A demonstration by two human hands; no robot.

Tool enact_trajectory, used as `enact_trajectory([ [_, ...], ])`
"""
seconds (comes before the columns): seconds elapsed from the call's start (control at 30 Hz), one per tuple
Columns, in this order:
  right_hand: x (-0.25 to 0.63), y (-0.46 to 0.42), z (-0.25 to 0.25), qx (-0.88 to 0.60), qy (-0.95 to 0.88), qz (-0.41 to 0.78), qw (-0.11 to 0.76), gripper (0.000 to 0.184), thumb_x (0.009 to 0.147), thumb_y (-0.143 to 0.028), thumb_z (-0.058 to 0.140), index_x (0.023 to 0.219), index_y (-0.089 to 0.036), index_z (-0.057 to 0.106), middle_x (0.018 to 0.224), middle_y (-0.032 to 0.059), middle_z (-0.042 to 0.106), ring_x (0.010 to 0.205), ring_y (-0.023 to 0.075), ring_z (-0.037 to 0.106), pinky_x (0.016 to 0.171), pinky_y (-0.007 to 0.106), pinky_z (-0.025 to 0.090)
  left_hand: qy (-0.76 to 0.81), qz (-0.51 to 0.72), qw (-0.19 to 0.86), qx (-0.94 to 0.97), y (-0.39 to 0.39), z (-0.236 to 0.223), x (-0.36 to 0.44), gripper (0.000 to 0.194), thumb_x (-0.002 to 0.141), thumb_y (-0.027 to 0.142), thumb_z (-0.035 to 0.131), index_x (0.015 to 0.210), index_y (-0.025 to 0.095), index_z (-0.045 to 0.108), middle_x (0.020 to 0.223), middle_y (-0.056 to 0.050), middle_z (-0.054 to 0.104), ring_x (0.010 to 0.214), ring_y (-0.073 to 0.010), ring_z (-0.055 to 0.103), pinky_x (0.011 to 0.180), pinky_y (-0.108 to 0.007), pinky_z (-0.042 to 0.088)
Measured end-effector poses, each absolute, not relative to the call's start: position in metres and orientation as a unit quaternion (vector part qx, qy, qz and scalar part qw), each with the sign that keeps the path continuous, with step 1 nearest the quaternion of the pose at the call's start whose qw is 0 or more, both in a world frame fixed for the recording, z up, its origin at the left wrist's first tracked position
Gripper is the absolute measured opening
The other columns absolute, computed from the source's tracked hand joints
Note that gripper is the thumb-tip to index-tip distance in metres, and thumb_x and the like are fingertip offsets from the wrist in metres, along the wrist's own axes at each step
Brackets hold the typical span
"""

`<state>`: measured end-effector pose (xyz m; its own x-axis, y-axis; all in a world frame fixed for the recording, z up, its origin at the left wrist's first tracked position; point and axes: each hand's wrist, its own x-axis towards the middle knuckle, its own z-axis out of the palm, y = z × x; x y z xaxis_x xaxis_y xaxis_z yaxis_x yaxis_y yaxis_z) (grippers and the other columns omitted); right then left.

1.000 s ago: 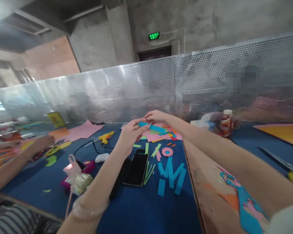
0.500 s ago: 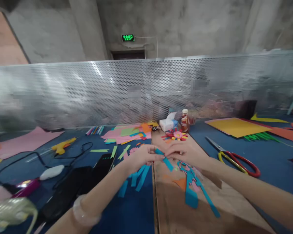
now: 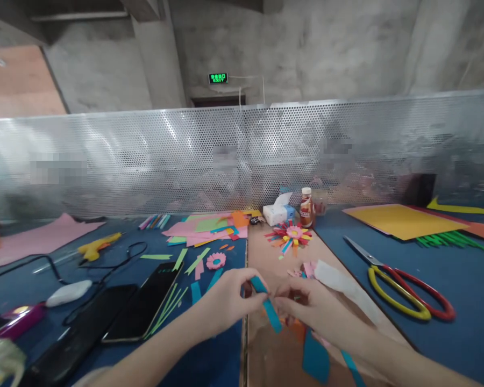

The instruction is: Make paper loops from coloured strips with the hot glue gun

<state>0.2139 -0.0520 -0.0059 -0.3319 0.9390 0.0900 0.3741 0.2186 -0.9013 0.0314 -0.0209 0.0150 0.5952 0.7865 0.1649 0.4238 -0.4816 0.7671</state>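
Both of my hands meet low in the middle of the view, over the seam between the blue table (image 3: 447, 269) and a brown cardboard sheet (image 3: 278, 258). My left hand (image 3: 226, 301) pinches the upper end of a blue paper strip (image 3: 268, 306). My right hand (image 3: 306, 303) has its fingers closed on the same strip from the right. The strip hangs down and to the right between them. More blue paper pieces (image 3: 317, 360) lie on the cardboard under my right wrist.
Two dark phones (image 3: 145, 306) lie left of my hands. Red and yellow scissors (image 3: 403, 287) rest at the right. A paper flower (image 3: 292, 234), tissue box (image 3: 278, 212), small bottle (image 3: 305, 207), paper scraps (image 3: 205, 226), yellow glue gun (image 3: 97, 244) and a perforated metal screen (image 3: 242, 156) stand farther back.
My hands have drawn back toward me with the blue strip and sit lower in view. The view has swung right, so the person's arms at the left have dropped out.
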Motion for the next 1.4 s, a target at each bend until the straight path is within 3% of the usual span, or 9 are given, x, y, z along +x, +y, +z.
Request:
enact_trajectory([
  [0.13,0.217,-0.055,-0.013,-0.476,-0.689,0.425,0.343,0.019,0.076,-0.035,0.056,0.073,-0.016,0.060,0.066,0.0000,0.055,0.061,0.0110,0.046,0.054,0.021,0.034,0.352,0.263,0.397,0.806,-0.025,0.007,0.036,0.012,0.073,0.021,0.053,0.081,0.018,0.060,0.066,0.002,0.054,0.059,-0.0109,0.047,0.052,-0.021,0.033],
  [0.27,0.218,-0.054,-0.018,-0.478,-0.667,0.453,0.349,0.025,0.078,-0.038,0.054,0.067,-0.015,0.056,0.056,-0.0031,0.045,0.050,0.0072,0.037,0.046,0.019,0.028,0.308,0.321,0.517,0.731,-0.022,-0.001,0.039,0.006,0.070,0.019,0.058,0.075,0.016,0.055,0.074,0.000,0.060,0.073,-0.0138,0.055,0.066,-0.024,0.041],
  [0.33,0.217,-0.055,-0.017,-0.475,-0.655,0.469,0.354,0.026,0.080,-0.040,0.051,0.071,-0.016,0.055,0.054,-0.0041,0.042,0.045,0.0062,0.033,0.041,0.018,0.026,0.311,0.339,0.572,0.679,-0.020,-0.004,0.040,0.009,0.069,0.020,0.061,0.073,0.016,0.054,0.071,0.000,0.060,0.070,-0.0135,0.057,0.065,-0.025,0.044],
  [0.47,0.219,-0.056,-0.012,-0.445,-0.653,0.473,0.389,0.021,0.081,-0.040,0.050,0.087,-0.020,0.055,0.069,-0.0017,0.053,0.049,0.0062,0.041,0.043,0.018,0.032,0.321,0.364,0.661,0.573,-0.018,-0.003,0.040,0.013,0.066,0.022,0.066,0.070,0.014,0.057,0.068,0.000,0.060,0.060,-0.0107,0.057,0.059,-0.024,0.045],
  [0.6,0.220,-0.056,-0.007,-0.423,-0.681,0.440,0.404,0.011,0.078,-0.031,0.056,0.082,-0.023,0.063,0.073,-0.0006,0.059,0.061,0.0099,0.051,0.055,0.020,0.040,0.298,0.358,0.721,0.513,-0.019,-0.001,0.041,0.012,0.065,0.020,0.069,0.069,0.013,0.060,0.062,0.000,0.059,0.055,-0.0085,0.055,0.053,-0.019,0.042],
  [0.73,0.221,-0.057,-0.006,-0.411,-0.714,0.393,0.410,0.009,0.075,-0.022,0.060,0.078,-0.028,0.067,0.078,-0.0017,0.061,0.075,0.0125,0.054,0.066,0.021,0.042,0.293,0.339,0.733,0.512,-0.022,-0.003,0.042,0.013,0.064,0.018,0.069,0.073,0.012,0.063,0.065,-0.001,0.060,0.054,-0.0080,0.054,0.052,-0.019,0.042],
  [0.97,0.224,-0.060,-0.009,-0.394,-0.784,0.284,0.386,0.018,0.076,-0.012,0.056,0.081,-0.026,0.066,0.083,-0.0026,0.062,0.076,0.0098,0.057,0.069,0.019,0.042,0.281,0.328,0.738,0.518,-0.023,-0.012,0.044,0.011,0.065,0.016,0.068,0.074,0.012,0.063,0.065,-0.001,0.060,0.055,-0.0087,0.055,0.053,-0.019,0.043],
  [1.13,0.220,-0.060,-0.013,-0.452,-0.730,0.349,0.375,0.008,0.079,-0.025,0.056,0.077,-0.021,0.063,0.075,-0.0011,0.060,0.066,0.0103,0.052,0.057,0.019,0.039,0.288,0.354,0.679,0.575,-0.022,-0.016,0.048,0.008,0.068,0.017,0.064,0.073,0.012,0.063,0.066,-0.001,0.061,0.059,-0.0101,0.055,0.053,-0.020,0.046],
  [1.4,0.214,-0.060,-0.016,-0.488,-0.627,0.465,0.392,0.020,0.077,-0.034,0.053,0.070,-0.016,0.050,0.058,-0.0039,0.046,0.045,0.0047,0.041,0.041,0.016,0.030,0.297,0.357,0.617,0.636,-0.027,-0.009,0.049,0.012,0.075,0.019,0.055,0.079,0.011,0.064,0.065,-0.002,0.062,0.060,-0.0122,0.059,0.056,-0.023,0.049],
])
